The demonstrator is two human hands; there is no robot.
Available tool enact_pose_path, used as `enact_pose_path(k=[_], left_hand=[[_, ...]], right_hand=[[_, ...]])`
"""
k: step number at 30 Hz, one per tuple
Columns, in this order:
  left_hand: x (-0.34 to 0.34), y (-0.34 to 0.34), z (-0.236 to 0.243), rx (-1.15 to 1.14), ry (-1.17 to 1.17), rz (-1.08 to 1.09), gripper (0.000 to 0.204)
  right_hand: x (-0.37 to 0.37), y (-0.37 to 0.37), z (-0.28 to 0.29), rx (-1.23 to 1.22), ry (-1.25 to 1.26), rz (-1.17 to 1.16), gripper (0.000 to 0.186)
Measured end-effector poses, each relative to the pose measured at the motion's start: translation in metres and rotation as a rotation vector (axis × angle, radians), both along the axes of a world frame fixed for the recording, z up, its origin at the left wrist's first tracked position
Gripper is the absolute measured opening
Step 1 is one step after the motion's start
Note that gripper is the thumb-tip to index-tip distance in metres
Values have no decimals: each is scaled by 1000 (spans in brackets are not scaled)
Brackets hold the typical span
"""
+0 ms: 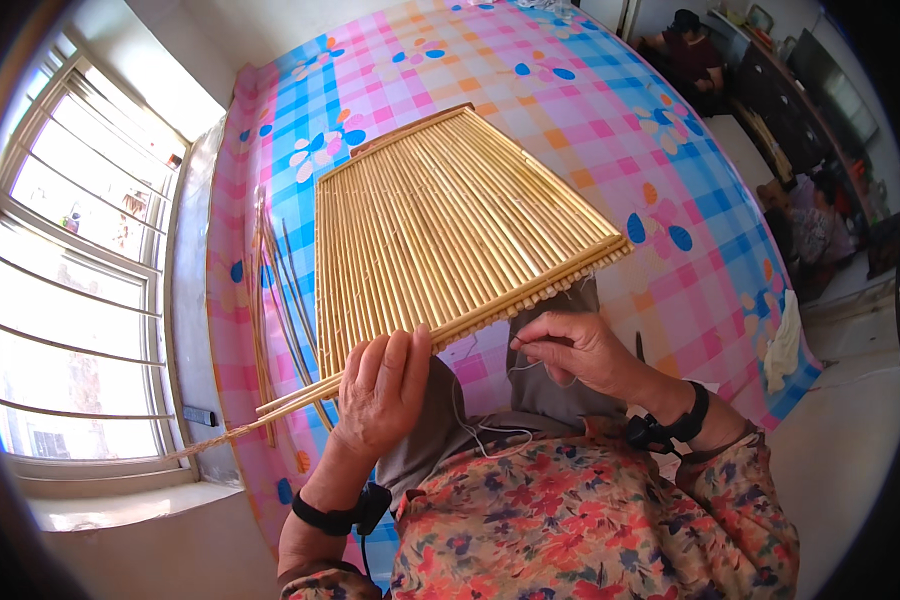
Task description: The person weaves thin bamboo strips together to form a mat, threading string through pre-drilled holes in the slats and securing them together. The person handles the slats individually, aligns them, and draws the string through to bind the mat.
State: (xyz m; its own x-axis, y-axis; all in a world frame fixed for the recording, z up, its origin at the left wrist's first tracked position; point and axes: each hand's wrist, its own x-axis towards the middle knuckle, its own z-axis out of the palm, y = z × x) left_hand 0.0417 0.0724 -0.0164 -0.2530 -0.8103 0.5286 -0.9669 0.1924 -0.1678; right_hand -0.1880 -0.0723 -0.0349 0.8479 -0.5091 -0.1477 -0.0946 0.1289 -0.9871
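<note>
Wears a red-flowered top (570, 520) and brownish-grey trousers (553, 392), with a black strap (692, 412) around each wrist. Pinches a thin pale thread (522, 368) in the right grip (575, 348), thumb and fingertips together, just off the near edge of the rod panel (450, 220). Trails slack thread in loose curves over the lap. Has the left grip (382, 385) clamped on the panel's near left corner, fingers bent over the top, thumb out of sight. Supports the straw-coloured, close-set panel over the knees, with its far end, trimmed in a brown strip (410, 131), out above the checked sheet (590, 110).

Past the left grip, two slender rod ends (295, 397) and, near them, a twisted rope (215, 441) toward the barred window (80, 300). Left of the panel, a few loose thin sticks (261, 320) on the sheet. At the sheet's right edge, a crumpled whitish cloth (783, 345). Farthest off, at upper right, a person (685, 55) in dark clothing.
</note>
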Motion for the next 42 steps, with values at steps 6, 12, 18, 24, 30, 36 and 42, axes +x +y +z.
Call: enact_pose_path(k=[6, 12, 18, 24, 30, 36, 42], left_hand=[[10, -8, 22, -54, -162, -4, 38], [32, -42, 85, -95, -166, 17, 48], [50, -79, 145, -112, -33, 82, 43], [69, -96, 190, 59, 233, 254, 39], [87, -108, 209, 106, 312, 279, 39], [105, -111, 212, 110, 362, 285, 41], [110, -113, 210, 110, 329, 322, 43]], right_hand=[[26, -6, -16, -140, -106, -58, 16], [63, -30, 44, -722, -363, -145, 16], [111, -67, 83, -1007, -559, -346, 19], [144, -97, 119, -988, -588, -350, 22], [172, -115, 124, -1095, -537, -301, 26], [197, -127, 118, -1067, -608, -272, 30], [206, -130, 119, -1070, -606, -238, 31]])
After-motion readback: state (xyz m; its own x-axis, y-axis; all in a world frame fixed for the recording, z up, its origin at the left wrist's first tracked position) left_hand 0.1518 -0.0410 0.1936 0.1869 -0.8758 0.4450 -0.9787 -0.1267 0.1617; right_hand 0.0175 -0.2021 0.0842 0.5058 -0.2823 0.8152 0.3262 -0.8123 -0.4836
